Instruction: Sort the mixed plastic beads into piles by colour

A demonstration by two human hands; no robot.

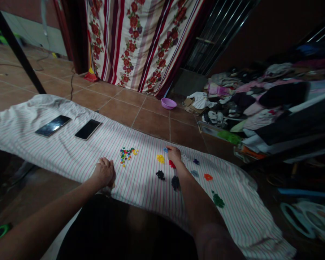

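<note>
Right hand (174,154) is hovering at the small light-blue pieces (166,150), far centre, grip hidden; light fingertips would be sparing the small red pieces (171,164). Left hand (105,172) is resting curled nearer, contents unclear.

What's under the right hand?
Under the right hand is striped cloth. Blue bits and red bits peek out at its edges. Anything the hand fully covers can't be seen.

A floral striped curtain (141,45) hangs beside a barred grille (215,34) over dim, brown floor tiles (153,121).
</note>
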